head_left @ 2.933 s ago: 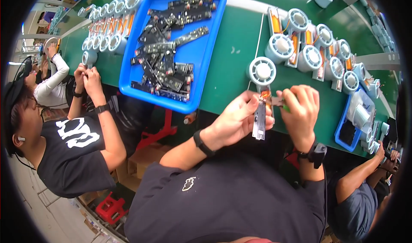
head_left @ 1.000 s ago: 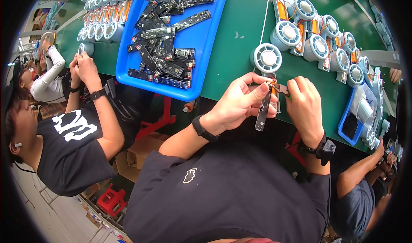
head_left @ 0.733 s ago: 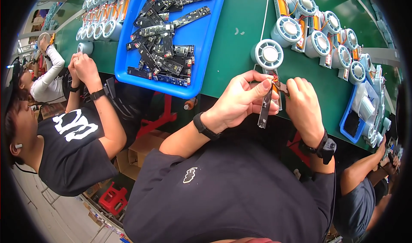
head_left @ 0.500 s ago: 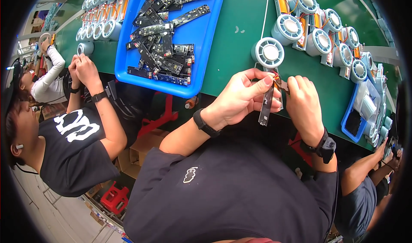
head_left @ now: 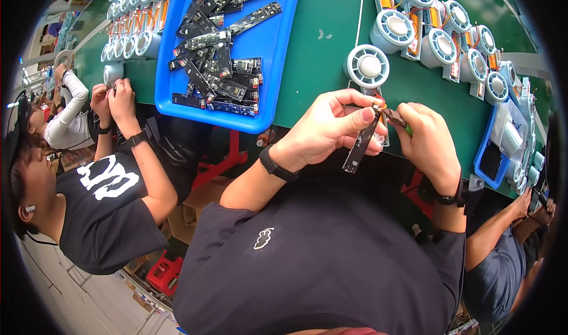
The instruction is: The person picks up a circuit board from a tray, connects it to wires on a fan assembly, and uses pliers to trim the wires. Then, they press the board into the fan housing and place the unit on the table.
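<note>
My left hand (head_left: pixel 325 125) pinches a narrow black circuit board (head_left: pixel 358 151) near its upper end, so the board slants down toward my body. Thin red and yellow wires (head_left: pixel 382 105) run from that end to a light blue round fan unit (head_left: pixel 367 66) lying just beyond. Closed round a pair of pliers (head_left: pixel 395 118) with a bright green handle, my right hand (head_left: pixel 435 139) holds their dark jaws beside the wires and the board's end. Fingers partly hide the wire joints, so whether the jaws touch a wire cannot be made out.
A blue tray (head_left: pixel 274 92) with a heap of circuit boards stands left on the green table (head_left: pixel 322 15). Rows of fan units (head_left: pixel 439 50) fill the right side. A smaller blue bin (head_left: pixel 478 169) is far right. Co-workers (head_left: pixel 112 211) sit on both sides.
The board's lower end has swung left and tilts more. My right hand has turned, showing the pliers' green handle, with their jaws near the wires. The whole view has shifted slightly.
</note>
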A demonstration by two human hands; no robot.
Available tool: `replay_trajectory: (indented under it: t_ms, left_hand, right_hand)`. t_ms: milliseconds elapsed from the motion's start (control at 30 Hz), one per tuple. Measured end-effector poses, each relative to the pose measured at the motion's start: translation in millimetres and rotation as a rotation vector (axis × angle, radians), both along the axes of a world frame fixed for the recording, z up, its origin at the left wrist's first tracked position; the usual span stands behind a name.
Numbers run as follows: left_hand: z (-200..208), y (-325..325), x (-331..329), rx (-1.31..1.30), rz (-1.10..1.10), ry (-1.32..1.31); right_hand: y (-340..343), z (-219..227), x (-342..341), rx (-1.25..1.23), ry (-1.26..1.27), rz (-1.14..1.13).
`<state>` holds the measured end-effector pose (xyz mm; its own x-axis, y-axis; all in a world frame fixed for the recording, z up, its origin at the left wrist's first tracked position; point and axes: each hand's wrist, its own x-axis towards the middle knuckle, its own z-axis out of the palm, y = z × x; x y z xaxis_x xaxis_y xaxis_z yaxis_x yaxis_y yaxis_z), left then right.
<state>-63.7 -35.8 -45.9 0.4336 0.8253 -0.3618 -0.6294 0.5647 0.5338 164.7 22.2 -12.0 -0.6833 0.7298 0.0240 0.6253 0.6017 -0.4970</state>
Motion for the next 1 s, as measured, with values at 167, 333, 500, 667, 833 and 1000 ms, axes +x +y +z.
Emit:
replay_trajectory:
  t_ms: [167,333,500,667,833,1000]
  left_hand:
    - [-4,3,3,0.027,-0.003,-0.004]
    - [-5,3,6,0.028,-0.01,-0.039]
    - [-4,-2,9,-0.041,-0.001,-0.156]
    - [0,-6,16,-0.107,0.039,-0.193]
    - [1,-8,21,-0.174,0.087,-0.175]
    - [3,-8,19,-0.148,0.115,-0.165]
  right_hand:
    - [12,8,2,-0.28,-0.016,0.013]
    - [22,14,6,-0.409,-0.086,0.047]
    - [3,8,3,0.106,-0.057,-0.029]
    - [-6,-11,-2,0.381,-0.093,-0.124]
    - [-6,-17,-2,0.486,-0.005,-0.149]
    - [-2,-10,6,0.164,0.022,-0.101]
